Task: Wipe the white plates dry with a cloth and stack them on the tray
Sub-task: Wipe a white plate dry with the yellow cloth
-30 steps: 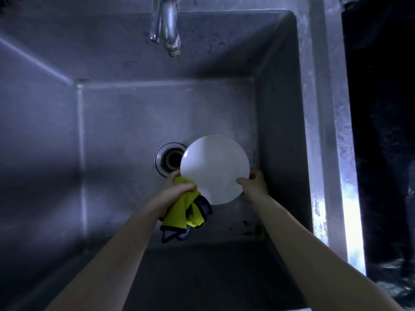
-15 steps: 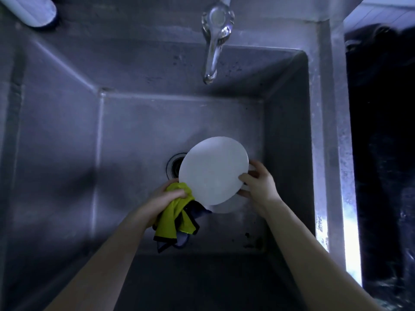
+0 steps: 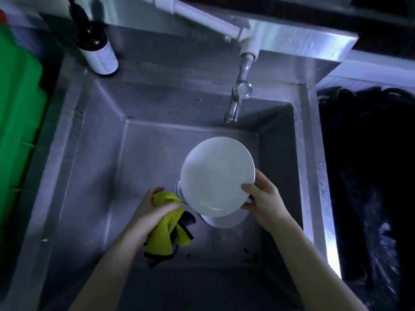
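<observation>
Over the steel sink (image 3: 89,167) my right hand (image 3: 263,202) grips the right rim of a white plate (image 3: 215,173), thumb on its upper face, the plate lifted and tilted. Below it another white plate (image 3: 224,221) lies on the sink floor, mostly hidden. My left hand (image 3: 150,209) grips a bunched yellow cloth (image 3: 167,230) with a dark edge, just left of the lifted plate's lower rim. The cloth hangs below the hand. No tray is in view.
A tap (image 3: 238,95) hangs over the back of the sink. A dark bottle with a white label (image 3: 98,46) stands at the back left corner. A green plastic object (image 3: 18,113) lies left of the sink. Dark black material (image 3: 370,187) fills the right side.
My right hand has lifted the top plate off the one beneath and tilted it. My view has tipped upward, bringing the bottle and the green object into sight. My left hand keeps holding the cloth.
</observation>
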A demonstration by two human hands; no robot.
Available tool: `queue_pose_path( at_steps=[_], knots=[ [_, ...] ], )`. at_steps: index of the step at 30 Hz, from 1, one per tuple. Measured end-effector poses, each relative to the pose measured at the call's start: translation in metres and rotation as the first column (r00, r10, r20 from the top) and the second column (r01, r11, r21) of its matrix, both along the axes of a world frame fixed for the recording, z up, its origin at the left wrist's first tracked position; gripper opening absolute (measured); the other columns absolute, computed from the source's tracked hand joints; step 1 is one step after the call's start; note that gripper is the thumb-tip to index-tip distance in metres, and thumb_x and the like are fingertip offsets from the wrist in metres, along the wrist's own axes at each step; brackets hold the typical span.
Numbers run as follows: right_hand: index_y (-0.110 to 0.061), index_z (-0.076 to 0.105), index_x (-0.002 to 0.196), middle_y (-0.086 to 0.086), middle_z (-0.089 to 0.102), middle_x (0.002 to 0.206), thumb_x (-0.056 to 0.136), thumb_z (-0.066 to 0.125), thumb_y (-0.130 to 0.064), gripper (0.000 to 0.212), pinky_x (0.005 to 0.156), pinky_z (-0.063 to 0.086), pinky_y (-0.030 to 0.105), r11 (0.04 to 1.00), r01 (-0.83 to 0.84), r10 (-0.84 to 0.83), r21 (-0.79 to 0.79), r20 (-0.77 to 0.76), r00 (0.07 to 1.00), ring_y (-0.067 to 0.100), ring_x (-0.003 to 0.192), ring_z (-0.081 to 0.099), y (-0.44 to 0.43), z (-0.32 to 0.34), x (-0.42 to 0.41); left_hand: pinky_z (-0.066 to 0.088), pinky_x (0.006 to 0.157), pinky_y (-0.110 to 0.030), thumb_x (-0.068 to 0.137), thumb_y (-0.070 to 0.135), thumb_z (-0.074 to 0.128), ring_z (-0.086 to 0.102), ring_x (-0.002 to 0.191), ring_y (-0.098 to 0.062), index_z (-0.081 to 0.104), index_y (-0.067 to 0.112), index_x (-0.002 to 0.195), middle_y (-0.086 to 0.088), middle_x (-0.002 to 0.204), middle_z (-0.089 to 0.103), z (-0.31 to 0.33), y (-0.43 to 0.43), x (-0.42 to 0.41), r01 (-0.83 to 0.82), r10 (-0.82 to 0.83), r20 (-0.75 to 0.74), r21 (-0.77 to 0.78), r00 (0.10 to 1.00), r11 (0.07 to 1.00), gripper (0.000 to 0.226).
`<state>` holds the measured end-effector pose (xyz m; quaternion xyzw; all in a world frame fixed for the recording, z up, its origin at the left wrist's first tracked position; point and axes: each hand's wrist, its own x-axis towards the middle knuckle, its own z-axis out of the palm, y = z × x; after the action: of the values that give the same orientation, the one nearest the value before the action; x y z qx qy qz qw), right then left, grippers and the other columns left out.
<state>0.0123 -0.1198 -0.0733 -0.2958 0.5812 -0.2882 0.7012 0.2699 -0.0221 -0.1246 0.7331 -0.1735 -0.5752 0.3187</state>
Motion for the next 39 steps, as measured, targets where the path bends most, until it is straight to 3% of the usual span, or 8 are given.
queue_pose_path(
  at_steps=[4, 10, 14, 18, 23, 28, 34, 39],
  knots=[
    [-0.029, 0.068, 0.124, 0.005, 0.072, 0.113, 0.092, 0.049, 0.010, 0.054, 0.071, 0.059, 0.042, 0.998, -0.007, 0.009, -0.056, 0.039, 0.999, 0.025, 0.094, 0.070, 0.007, 0.030, -0.008, 0.054, 0.071, -0.031, 0.065, 0.034, 0.084, 0.068, 0.084, -0.023, 0.060, 0.010, 0.110, -0.005, 0.093, 0.068, 0.044, -0.006, 0.020, -0.099, 0.111, 0.082, -0.143, 0.990, 0.985, 0.056],
    [-0.033, 0.068, 0.125, 0.010, 0.069, 0.121, 0.092, 0.046, 0.009, 0.058, 0.071, 0.059, 0.044, 0.991, 0.011, 0.003, -0.137, 0.098, 0.995, 0.036, 0.107, 0.066, 0.023, 0.069, 0.000, 0.041, 0.088, -0.021, 0.059, 0.025, 0.066, 0.059, 0.099, -0.008, 0.050, 0.032, 0.119, 0.023, 0.108, 0.061, 0.130, -0.018, 0.007, 0.091, 0.063, 0.323, -0.440, 0.944, 0.893, 0.062],
    [-0.032, 0.072, 0.118, 0.014, 0.070, 0.109, 0.091, 0.045, 0.007, 0.055, 0.067, 0.059, 0.044, 0.984, 0.035, -0.008, -0.174, 0.155, 0.988, 0.036, 0.092, 0.063, 0.039, 0.095, 0.007, 0.044, 0.081, -0.018, 0.068, 0.018, 0.083, 0.058, 0.098, -0.002, 0.050, 0.032, 0.128, 0.021, 0.114, 0.057, 0.175, -0.010, -0.033, 0.420, -0.031, 0.609, -0.508, 0.793, 0.752, 0.070],
    [-0.025, 0.071, 0.117, 0.021, 0.060, 0.093, 0.090, 0.047, 0.005, 0.048, 0.064, 0.059, 0.040, 0.971, 0.021, 0.028, -0.237, 0.201, 0.979, 0.037, 0.084, 0.051, 0.054, 0.122, 0.003, 0.051, 0.090, -0.028, 0.077, 0.021, 0.072, 0.057, 0.113, -0.004, 0.054, 0.026, 0.132, 0.018, 0.134, 0.052, 0.193, 0.014, -0.073, 0.814, -0.288, 0.786, -0.419, 0.547, 0.403, 0.058],
    [-0.022, 0.071, 0.118, 0.023, 0.060, 0.103, 0.089, 0.046, 0.006, 0.047, 0.069, 0.058, 0.044, 0.969, 0.103, -0.026, -0.223, 0.323, 0.946, 0.038, 0.086, 0.053, 0.071, 0.144, -0.011, 0.041, 0.097, -0.049, 0.066, 0.026, 0.085, 0.046, 0.131, -0.030, 0.069, 0.030, 0.119, 0.002, 0.153, 0.041, 0.213, 0.027, -0.062, 0.829, -0.014, 0.956, -0.248, 0.294, 0.501, 0.056],
    [-0.021, 0.070, 0.119, 0.021, 0.062, 0.103, 0.088, 0.047, 0.004, 0.046, 0.076, 0.055, 0.047, 0.957, 0.158, -0.049, -0.243, 0.404, 0.913, 0.039, 0.084, 0.056, 0.079, 0.160, -0.015, 0.051, 0.088, -0.047, 0.070, 0.045, 0.080, 0.054, 0.112, -0.033, 0.062, 0.017, 0.126, -0.009, 0.123, 0.049, 0.223, 0.050, -0.077, 0.603, 0.168, 0.879, -0.435, 0.447, 0.668, 0.065],
    [-0.013, 0.070, 0.115, 0.021, 0.057, 0.092, 0.086, 0.046, 0.006, 0.043, 0.069, 0.057, 0.051, 0.940, 0.208, -0.081, -0.269, 0.417, 0.905, 0.035, 0.080, 0.048, 0.082, 0.174, -0.014, 0.040, 0.092, -0.038, 0.084, 0.034, 0.054, 0.057, 0.108, -0.018, 0.070, 0.025, 0.118, 0.001, 0.117, 0.059, 0.251, 0.063, -0.083, 0.747, 0.203, 0.880, -0.473, 0.430, 0.467, 0.038],
    [-0.010, 0.070, 0.111, 0.021, 0.054, 0.092, 0.085, 0.045, 0.007, 0.040, 0.070, 0.055, 0.041, 0.936, 0.258, -0.122, -0.241, 0.464, 0.877, 0.034, 0.074, 0.049, 0.087, 0.183, -0.010, 0.038, 0.098, -0.043, 0.074, -0.005, 0.054, 0.047, 0.131, -0.017, 0.065, 0.023, 0.124, 0.009, 0.134, 0.058, 0.262, 0.059, -0.069, 0.788, 0.198, 0.894, -0.447, 0.401, 0.423, 0.059]
  ],
)
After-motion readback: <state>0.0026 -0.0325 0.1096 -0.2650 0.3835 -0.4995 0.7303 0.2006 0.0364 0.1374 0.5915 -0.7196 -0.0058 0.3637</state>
